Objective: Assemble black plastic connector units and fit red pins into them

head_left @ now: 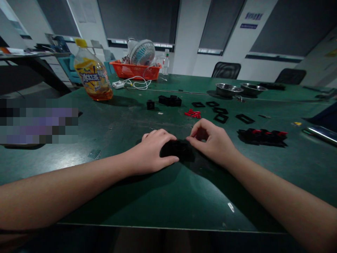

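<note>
My left hand (pixel 150 154) is wrapped around a black block-like part (pixel 178 150) low on the green table, thumb on the near side and fingers on the far side. Just to its right is my right hand (pixel 214 142), thumb and forefinger closed in a pinch beside the part's far edge. Whatever sits in that pinch is too small or hidden to make out. Beyond the hands lies a small pile of red pieces (pixel 193 113). Fine detail of the dark part is lost in shadow.
Flat black frames (pixel 220 118) lie at the back right, and a row of black parts with red pieces (pixel 263 137) at right. Black blocks (pixel 170 101), a yellow-capped bottle (pixel 93 75), an orange basket (pixel 137 71) and metal bowls (pixel 228 90) stand farther back.
</note>
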{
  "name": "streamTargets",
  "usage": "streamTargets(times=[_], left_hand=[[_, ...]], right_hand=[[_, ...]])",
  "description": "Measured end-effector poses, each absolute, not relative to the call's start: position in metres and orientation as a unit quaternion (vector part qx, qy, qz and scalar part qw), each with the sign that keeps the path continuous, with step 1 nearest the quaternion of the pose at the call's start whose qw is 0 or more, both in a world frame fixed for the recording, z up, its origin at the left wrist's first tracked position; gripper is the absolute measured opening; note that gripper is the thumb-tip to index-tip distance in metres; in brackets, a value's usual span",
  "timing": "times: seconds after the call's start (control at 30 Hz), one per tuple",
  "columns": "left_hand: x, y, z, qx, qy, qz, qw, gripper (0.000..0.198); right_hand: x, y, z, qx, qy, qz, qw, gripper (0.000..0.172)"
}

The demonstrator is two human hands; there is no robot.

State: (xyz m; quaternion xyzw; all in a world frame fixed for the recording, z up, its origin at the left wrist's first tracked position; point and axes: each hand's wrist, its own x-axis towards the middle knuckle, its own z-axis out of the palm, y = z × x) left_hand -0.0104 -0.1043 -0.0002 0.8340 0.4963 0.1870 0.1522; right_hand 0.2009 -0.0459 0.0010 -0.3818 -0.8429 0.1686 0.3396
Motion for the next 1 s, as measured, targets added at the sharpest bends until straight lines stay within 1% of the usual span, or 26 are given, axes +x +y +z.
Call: streamTargets(times=[0.03, 0.13, 0.33, 0.53, 0.63, 0.83, 1.0], left_hand=[[-0.0108, -0.1037, -0.0008, 0.834, 0.496, 0.189, 0.152, 0.041], [-0.0116, -0.1017, -0.0031, 0.833, 0.497, 0.190, 0.148, 0.039], [-0.0116, -0.1004, -0.0038, 0.834, 0.497, 0.187, 0.148, 0.040], [-0.0114, -0.1001, -0.0023, 0.836, 0.497, 0.178, 0.150, 0.039], [-0.0114, -0.1000, -0.0023, 0.836, 0.496, 0.179, 0.150, 0.040], [-0.0113, -0.1002, -0.0024, 0.835, 0.497, 0.182, 0.148, 0.040], [-0.0113, -0.1002, -0.0026, 0.832, 0.501, 0.181, 0.154, 0.041]], right_hand=[[0.2008, -0.0452, 0.0001, -0.365, -0.845, 0.178, 0.348, 0.013], [0.2012, -0.0428, -0.0024, -0.325, -0.857, 0.183, 0.355, 0.017], [0.2013, -0.0452, -0.0012, -0.310, -0.888, 0.124, 0.316, 0.023], [0.1997, -0.0483, 0.0003, -0.284, -0.908, 0.106, 0.288, 0.024], [0.1992, -0.0488, -0.0013, -0.297, -0.901, 0.122, 0.293, 0.025], [0.1984, -0.0503, -0.0043, -0.325, -0.870, 0.195, 0.314, 0.030], [0.2009, -0.0461, -0.0029, -0.314, -0.870, 0.211, 0.315, 0.020]])
